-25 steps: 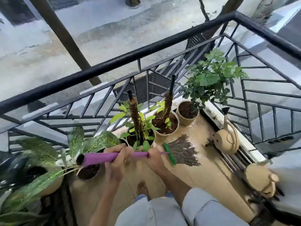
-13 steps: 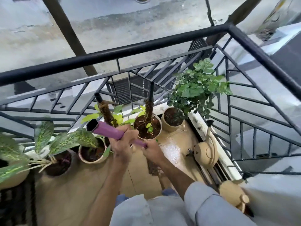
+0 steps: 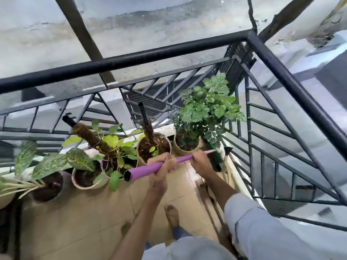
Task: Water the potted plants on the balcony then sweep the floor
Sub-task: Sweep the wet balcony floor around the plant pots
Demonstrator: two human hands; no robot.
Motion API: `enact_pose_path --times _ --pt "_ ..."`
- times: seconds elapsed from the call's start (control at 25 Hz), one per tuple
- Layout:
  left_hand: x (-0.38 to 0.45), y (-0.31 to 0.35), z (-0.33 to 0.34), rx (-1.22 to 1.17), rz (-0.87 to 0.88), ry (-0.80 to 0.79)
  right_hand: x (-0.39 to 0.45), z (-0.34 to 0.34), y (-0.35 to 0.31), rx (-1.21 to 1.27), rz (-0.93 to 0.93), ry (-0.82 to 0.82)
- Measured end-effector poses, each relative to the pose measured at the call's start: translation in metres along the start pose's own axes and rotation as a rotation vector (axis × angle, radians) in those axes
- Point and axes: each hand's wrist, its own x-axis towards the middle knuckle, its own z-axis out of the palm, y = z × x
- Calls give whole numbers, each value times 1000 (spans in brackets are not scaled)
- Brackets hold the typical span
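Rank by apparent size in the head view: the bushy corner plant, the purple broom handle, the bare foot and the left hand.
1. Bushy corner plant.
2. Purple broom handle.
3. Left hand and bare foot look alike; the foot sits farther from the camera, so unranked.

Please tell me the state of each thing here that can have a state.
left hand: grips broom handle
right hand: grips broom handle
broom handle: held, tilted, head end toward corner
watering can: standing by railing, unheld
pots: upright along railing
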Motion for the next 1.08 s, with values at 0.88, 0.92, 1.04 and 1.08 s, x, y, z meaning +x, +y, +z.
enact_pose_path --times 0.88,0.92,1.04,1.08 --pt "-102 72 -167 213 -6 255 -82 157 -185 97 -294 -160" --pt "-114 80 -176 243 -6 280 -87 164 -202 84 -350 -184" --pt "-145 107 -200 363 31 364 -108 187 -257 28 -516 -285" --pt "-154 114 -205 398 59 361 -116 192 -272 15 -556 -306"
